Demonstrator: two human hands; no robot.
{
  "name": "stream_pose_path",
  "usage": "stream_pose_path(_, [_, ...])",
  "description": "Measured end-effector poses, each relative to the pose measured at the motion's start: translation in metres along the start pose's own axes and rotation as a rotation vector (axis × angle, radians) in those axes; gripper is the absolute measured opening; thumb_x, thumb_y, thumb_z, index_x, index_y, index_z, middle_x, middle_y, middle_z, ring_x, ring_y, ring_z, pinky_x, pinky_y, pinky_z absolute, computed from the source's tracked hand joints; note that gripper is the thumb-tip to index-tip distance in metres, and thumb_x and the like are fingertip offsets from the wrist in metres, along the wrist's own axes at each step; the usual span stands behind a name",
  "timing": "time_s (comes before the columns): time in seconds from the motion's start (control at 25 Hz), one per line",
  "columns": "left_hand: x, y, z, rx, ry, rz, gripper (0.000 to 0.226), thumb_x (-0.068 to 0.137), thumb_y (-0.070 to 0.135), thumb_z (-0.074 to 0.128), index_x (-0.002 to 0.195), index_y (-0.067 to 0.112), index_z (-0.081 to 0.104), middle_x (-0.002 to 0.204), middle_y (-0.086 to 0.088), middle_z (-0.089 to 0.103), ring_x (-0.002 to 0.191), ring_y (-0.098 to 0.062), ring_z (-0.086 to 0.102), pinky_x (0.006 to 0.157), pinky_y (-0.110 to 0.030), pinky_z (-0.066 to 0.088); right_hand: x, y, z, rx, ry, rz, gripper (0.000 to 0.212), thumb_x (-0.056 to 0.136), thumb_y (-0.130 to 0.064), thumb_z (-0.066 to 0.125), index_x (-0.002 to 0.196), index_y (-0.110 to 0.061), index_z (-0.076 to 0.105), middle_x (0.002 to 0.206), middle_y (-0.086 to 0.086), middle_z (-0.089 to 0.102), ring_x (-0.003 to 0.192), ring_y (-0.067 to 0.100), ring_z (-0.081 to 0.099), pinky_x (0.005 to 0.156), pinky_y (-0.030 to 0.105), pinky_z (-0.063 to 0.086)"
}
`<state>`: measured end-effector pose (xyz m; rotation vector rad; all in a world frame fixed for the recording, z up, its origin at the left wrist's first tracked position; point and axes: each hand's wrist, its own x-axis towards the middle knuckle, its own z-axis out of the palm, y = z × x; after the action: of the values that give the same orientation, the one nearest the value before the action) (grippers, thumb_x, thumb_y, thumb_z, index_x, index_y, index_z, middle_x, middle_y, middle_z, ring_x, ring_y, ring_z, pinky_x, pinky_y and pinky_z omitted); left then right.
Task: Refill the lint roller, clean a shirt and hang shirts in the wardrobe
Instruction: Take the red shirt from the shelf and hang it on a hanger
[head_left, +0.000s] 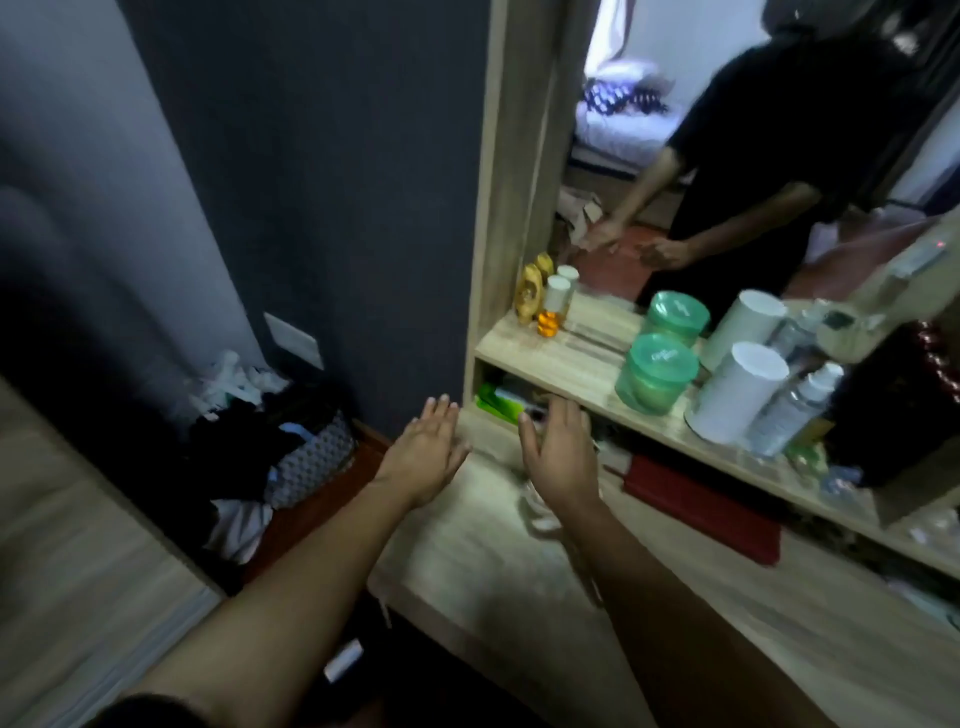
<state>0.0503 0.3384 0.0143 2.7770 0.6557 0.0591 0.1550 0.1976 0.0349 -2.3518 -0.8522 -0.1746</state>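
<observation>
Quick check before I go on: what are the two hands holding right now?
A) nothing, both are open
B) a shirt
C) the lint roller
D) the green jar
A: the left hand and the right hand are stretched out with straight fingers and hold nothing; the green jar stands on the shelf above, apart from them.

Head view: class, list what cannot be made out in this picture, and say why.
All in the head view:
- Space under the shelf: contents blocked by the right hand and motion blur.
- Label on the green jar: too blurred to read.
- Clothes in the basket: a dark, blurred heap.
</observation>
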Motion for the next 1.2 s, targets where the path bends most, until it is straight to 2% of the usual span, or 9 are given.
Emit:
stream_pose_path(0.08, [-0.006, -0.011, -0.059, 0.059, 0.126, 0.004, 0.062, 0.100, 0.040, 0.026, 0.148, 0.006, 0.007, 0.158, -0.011, 0.004, 0.146, -0.022, 0.000, 0.117, -0.035, 0.008, 0.030, -0.050, -0.013, 0.038, 0.055, -0.157, 0.038, 0.093, -0.033, 0.045, 0.118, -0.004, 0.051, 0.113, 0.016, 0.056, 0.107, 0.032, 0.049, 0.090, 0.039, 0.042])
stream_pose_path(0.36, [-0.096, -0.095, -0.267, 0.359, 0.578, -0.156, 0.063, 0.099, 0.042, 0.027, 0.148, 0.007, 0.008, 0.158, -0.011, 0.005, 0.146, -0.022, 0.002, 0.117, -0.035, 0.008, 0.083, -0.289, -0.056, 0.208, 0.148, -0.667, 0.042, 0.095, -0.036, 0.040, 0.126, -0.008, 0.046, 0.122, 0.012, 0.053, 0.113, 0.028, 0.047, 0.090, 0.039, 0.043])
stream_pose_path(0.56, [-0.198, -0.165, -0.364, 0.574, 0.730, -0.299, 0.066, 0.096, 0.047, 0.018, 0.148, 0.007, 0.010, 0.157, -0.010, 0.008, 0.146, -0.022, 0.004, 0.116, -0.033, 0.010, 0.064, -0.445, -0.059, 0.331, 0.140, -0.916, 0.041, 0.094, -0.035, 0.040, 0.125, -0.009, 0.047, 0.121, 0.013, 0.052, 0.113, 0.029, 0.047, 0.089, 0.042, 0.044])
stream_pose_path(0.64, [-0.244, -0.196, -0.395, 0.656, 0.779, -0.335, 0.073, 0.089, 0.050, 0.011, 0.146, 0.005, 0.021, 0.155, -0.012, 0.018, 0.144, -0.024, 0.014, 0.115, -0.035, 0.020, 0.047, -0.505, -0.054, 0.370, 0.132, -1.014, 0.040, 0.094, -0.036, 0.040, 0.124, -0.010, 0.047, 0.122, 0.012, 0.052, 0.114, 0.028, 0.047, 0.090, 0.042, 0.043])
stream_pose_path(0.72, [-0.284, -0.224, -0.420, 0.775, 0.799, -0.363, 0.069, 0.088, 0.046, 0.023, 0.136, 0.001, 0.042, 0.144, -0.017, 0.042, 0.134, -0.029, 0.038, 0.102, -0.041, 0.041, 0.031, -0.555, -0.048, 0.389, 0.144, -1.088, 0.041, 0.093, -0.037, 0.041, 0.124, -0.011, 0.048, 0.121, 0.011, 0.052, 0.113, 0.029, 0.047, 0.091, 0.041, 0.042])
stream_pose_path(0.8, [-0.325, -0.260, -0.446, 0.872, 0.806, -0.401, 0.061, 0.087, 0.042, 0.034, 0.126, 0.000, 0.054, 0.132, -0.018, 0.055, 0.122, -0.030, 0.052, 0.088, -0.041, 0.052, 0.015, -0.609, -0.043, 0.417, 0.163, -1.140, 0.041, 0.092, -0.039, 0.044, 0.123, -0.012, 0.048, 0.120, 0.010, 0.052, 0.113, 0.028, 0.046, 0.091, 0.041, 0.042])
stream_pose_path(0.92, [-0.384, -0.318, -0.487, 0.931, 0.884, -0.435, 0.060, 0.088, 0.041, 0.036, 0.128, 0.000, 0.051, 0.134, -0.018, 0.053, 0.126, -0.030, 0.048, 0.093, -0.041, 0.047, -0.012, -0.695, -0.033, 0.489, 0.153, -1.170, 0.042, 0.090, -0.040, 0.047, 0.123, -0.014, 0.048, 0.120, 0.009, 0.051, 0.113, 0.027, 0.046, 0.092, 0.039, 0.042])
stream_pose_path(1.08, [-0.443, -0.386, -0.543, 0.997, 0.960, -0.480, 0.061, 0.090, 0.042, 0.034, 0.133, 0.000, 0.045, 0.140, -0.019, 0.046, 0.132, -0.025, 0.029, 0.101, -0.043, 0.035, -0.032, -0.797, -0.026, 0.536, 0.069, -1.198, 0.046, 0.091, -0.043, 0.046, 0.129, -0.019, 0.042, 0.127, 0.003, 0.046, 0.120, 0.020, 0.041, 0.097, 0.036, 0.040])
stream_pose_path(1.2, [-0.480, -0.436, -0.587, 1.087, 0.972, -0.487, 0.061, 0.092, 0.042, 0.031, 0.133, -0.001, 0.045, 0.140, -0.019, 0.046, 0.133, -0.027, 0.032, 0.102, -0.043, 0.035, -0.040, -0.860, -0.025, 0.568, 0.078, -1.259, 0.047, 0.091, -0.044, 0.046, 0.131, -0.021, 0.040, 0.130, 0.000, 0.043, 0.123, 0.015, 0.039, 0.099, 0.033, 0.040])
